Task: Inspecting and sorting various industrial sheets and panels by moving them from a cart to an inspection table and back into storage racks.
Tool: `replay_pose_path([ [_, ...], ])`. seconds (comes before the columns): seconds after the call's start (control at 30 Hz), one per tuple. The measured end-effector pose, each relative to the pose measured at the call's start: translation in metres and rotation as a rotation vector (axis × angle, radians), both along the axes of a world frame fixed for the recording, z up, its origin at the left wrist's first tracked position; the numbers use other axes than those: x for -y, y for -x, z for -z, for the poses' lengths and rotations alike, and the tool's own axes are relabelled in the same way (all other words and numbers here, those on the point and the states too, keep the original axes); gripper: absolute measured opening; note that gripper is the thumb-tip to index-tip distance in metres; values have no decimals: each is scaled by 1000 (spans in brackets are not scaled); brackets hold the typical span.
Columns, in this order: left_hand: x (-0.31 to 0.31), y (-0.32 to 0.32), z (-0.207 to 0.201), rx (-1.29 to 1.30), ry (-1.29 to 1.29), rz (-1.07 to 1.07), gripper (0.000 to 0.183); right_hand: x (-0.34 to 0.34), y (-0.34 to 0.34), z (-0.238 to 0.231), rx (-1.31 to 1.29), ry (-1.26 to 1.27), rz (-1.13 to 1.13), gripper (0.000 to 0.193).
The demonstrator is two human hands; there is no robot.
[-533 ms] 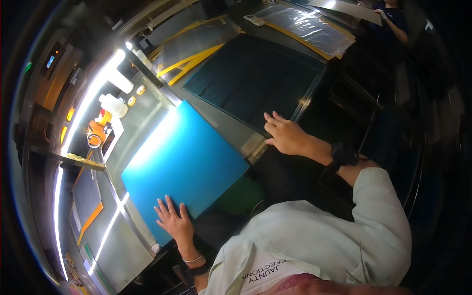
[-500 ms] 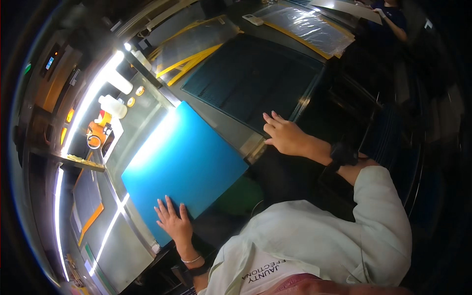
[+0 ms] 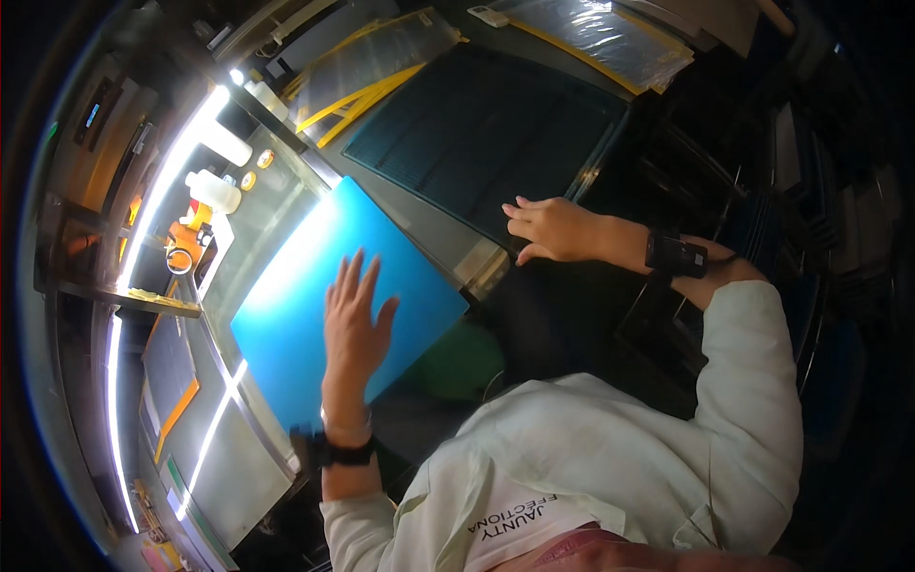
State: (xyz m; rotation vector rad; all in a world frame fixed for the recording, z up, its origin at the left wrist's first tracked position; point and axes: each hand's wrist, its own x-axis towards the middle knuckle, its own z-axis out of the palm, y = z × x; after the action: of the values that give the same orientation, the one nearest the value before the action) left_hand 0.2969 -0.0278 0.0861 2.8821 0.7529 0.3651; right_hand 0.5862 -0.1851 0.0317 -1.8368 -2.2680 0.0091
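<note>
A flat blue sheet (image 3: 415,296) lies on the lit work surface in the middle left, glare along its upper left part. My left hand (image 3: 356,319) is over it, fingers stretched out and thumb apart, holding nothing; whether the palm touches the sheet I cannot tell. Farther back lies a dark, wide panel (image 3: 491,133). Beside that panel's near corner is my right hand (image 3: 558,229), its fingers extended and loosely spread. Nothing shows in its grasp.
Bright tube lights (image 3: 176,191) run along the left. Near them stand a white bottle (image 3: 214,191), tape rolls (image 3: 250,181) and an orange object (image 3: 187,243). Yellow-edged clear films (image 3: 381,76) lie at the back. Dark racks (image 3: 743,191) stand at the right.
My left hand has moved up and farther over the blue sheet, away from its near edge. My right hand has shifted slightly upward. A person at the far right has mostly left view.
</note>
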Motion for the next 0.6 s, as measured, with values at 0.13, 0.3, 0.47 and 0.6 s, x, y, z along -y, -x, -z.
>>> replay_pose_path([
  [0.13, -15, -70, 31, 92, -18, 65, 47, -7, 3, 0, 294, -54, -128, 25],
  [0.3, 15, -102, 5, 29, 173, 146, 28, -15, -14, -9, -13, 87, 58, 9],
  [0.47, 3, -132, 16, -48, 271, 165, 39, -28, -58, -64, -604, -471, 348, 11],
  [0.6, -11, -167, 62, -83, -188, 129, 82, -45, -68, -70, -304, -335, 211, 7],
])
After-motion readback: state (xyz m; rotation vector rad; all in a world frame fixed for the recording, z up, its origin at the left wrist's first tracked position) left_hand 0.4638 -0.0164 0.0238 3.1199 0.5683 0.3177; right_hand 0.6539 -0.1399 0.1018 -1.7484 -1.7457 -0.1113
